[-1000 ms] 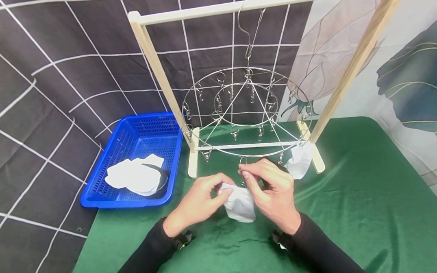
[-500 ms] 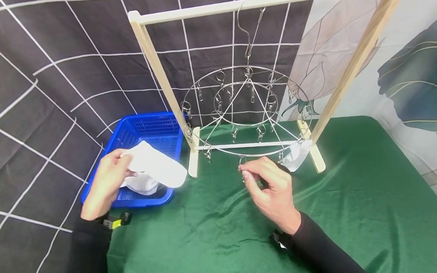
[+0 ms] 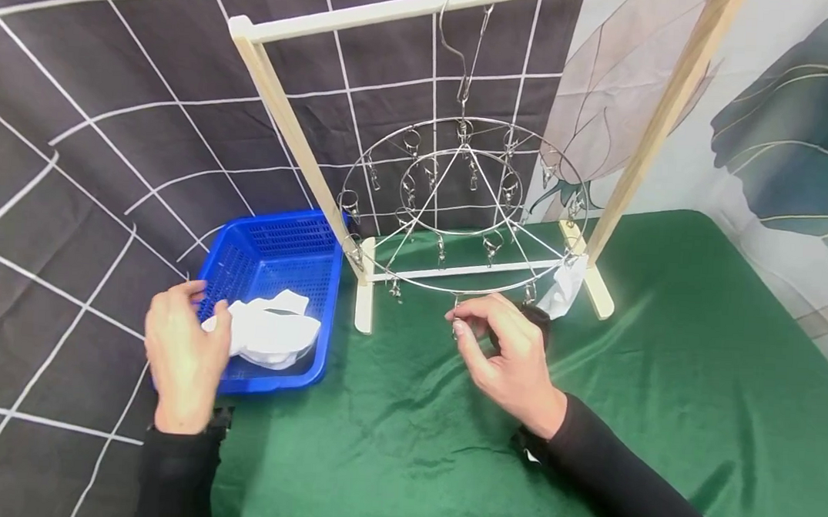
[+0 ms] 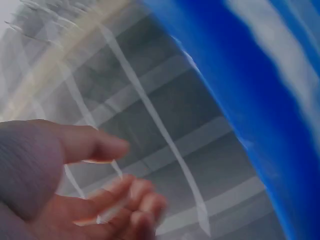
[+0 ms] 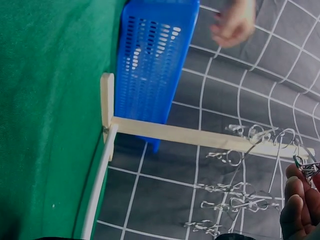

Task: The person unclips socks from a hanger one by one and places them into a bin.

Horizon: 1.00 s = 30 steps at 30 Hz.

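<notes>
My right hand (image 3: 510,355) pinches a metal clip (image 5: 309,169) hanging from the front rim of the round wire drying hanger (image 3: 413,278) between thumb and fingers. Over the left side of the blue basket (image 3: 331,309), my left hand (image 3: 184,349) holds nothing; its fingers are loosely bent and the thumb stands apart. Its wrist view is blurred but shows a gap between thumb and fingers. White sock-like cloths (image 3: 272,333) lie heaped in the basket. One more white cloth (image 3: 563,290) hangs at the hanger's right side, partly behind my right hand.
A wooden stand (image 3: 291,122) holds the hanger by its hook (image 3: 447,36). Several clips dangle around both rings. A green cloth (image 3: 377,457) covers the table, and a dark grid-patterned backdrop (image 3: 152,70) rises behind and to the left.
My left hand left the front of the hanger with a white cloth, carried it left and let it go in the basket. My right hand stayed on the clip.
</notes>
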Motion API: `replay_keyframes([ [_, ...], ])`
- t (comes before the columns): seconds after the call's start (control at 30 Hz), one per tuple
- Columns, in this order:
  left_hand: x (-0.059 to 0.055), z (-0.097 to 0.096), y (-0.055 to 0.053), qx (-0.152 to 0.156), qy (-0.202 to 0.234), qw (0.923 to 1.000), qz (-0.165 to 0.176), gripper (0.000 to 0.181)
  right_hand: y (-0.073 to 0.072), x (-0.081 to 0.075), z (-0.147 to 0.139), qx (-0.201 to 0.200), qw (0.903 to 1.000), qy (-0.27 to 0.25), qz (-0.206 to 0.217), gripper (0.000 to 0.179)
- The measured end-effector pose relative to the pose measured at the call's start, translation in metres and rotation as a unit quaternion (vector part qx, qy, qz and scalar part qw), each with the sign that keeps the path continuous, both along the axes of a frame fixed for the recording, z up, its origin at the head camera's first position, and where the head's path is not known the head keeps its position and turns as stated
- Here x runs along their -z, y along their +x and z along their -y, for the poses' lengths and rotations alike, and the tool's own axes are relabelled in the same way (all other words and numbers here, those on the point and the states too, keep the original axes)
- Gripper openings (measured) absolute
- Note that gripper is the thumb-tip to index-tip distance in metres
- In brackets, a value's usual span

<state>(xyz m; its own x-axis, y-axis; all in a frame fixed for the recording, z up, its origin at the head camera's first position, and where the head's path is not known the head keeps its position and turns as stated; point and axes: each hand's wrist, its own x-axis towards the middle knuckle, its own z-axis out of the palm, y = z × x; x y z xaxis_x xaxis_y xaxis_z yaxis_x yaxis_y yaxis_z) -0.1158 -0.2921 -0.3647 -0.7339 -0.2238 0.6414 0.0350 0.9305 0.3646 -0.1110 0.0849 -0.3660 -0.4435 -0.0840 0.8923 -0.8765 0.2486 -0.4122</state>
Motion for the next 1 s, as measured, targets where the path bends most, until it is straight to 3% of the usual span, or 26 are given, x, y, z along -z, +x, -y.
replay_keyframes([
  [0.07,-0.007,-0.026,0.0,0.077,-0.016,0.9959,-0.045,0.033,0.0,0.0,0.0,0.005,0.9999,0.007,-0.007,0.014],
  [0.17,-0.02,-0.07,0.001,0.197,-0.036,0.9759,-0.087,0.031,0.0,-0.002,0.001,0.006,0.9997,0.013,-0.022,0.013],
  [0.23,-0.027,-0.098,0.004,0.263,-0.046,0.9569,-0.114,0.029,0.0,-0.004,0.002,0.003,0.9993,0.016,-0.033,0.013],
  [0.4,-0.045,-0.153,0.008,0.4,-0.088,0.8955,-0.174,0.028,0.001,-0.009,0.004,-0.01,0.9985,0.02,-0.051,0.012],
  [0.43,-0.047,-0.161,0.008,0.418,-0.099,0.8853,-0.179,0.028,0.001,-0.009,0.005,-0.011,0.9984,0.022,-0.052,0.012],
  [0.5,-0.048,-0.175,0.006,0.436,-0.12,0.874,-0.179,0.029,0.002,-0.01,0.005,-0.01,0.9982,0.026,-0.053,0.012],
  [0.57,-0.047,-0.186,0.003,0.44,-0.14,0.8698,-0.174,0.029,0.001,-0.009,0.004,-0.008,0.9979,0.031,-0.055,0.013],
  [0.67,-0.041,-0.195,-0.001,0.43,-0.156,0.8738,-0.165,0.028,-0.001,-0.004,0.003,-0.006,0.9972,0.042,-0.061,0.015],
  [0.87,-0.035,-0.194,-0.01,0.428,-0.129,0.8765,-0.179,0.025,-0.003,0.002,-0.004,0.018,0.9927,0.091,-0.077,0.021],
  [1.0,-0.038,-0.19,-0.013,0.429,-0.113,0.8752,-0.193,0.023,0.001,-0.009,-0.012,0.049,0.9866,0.089,-0.127,0.021],
])
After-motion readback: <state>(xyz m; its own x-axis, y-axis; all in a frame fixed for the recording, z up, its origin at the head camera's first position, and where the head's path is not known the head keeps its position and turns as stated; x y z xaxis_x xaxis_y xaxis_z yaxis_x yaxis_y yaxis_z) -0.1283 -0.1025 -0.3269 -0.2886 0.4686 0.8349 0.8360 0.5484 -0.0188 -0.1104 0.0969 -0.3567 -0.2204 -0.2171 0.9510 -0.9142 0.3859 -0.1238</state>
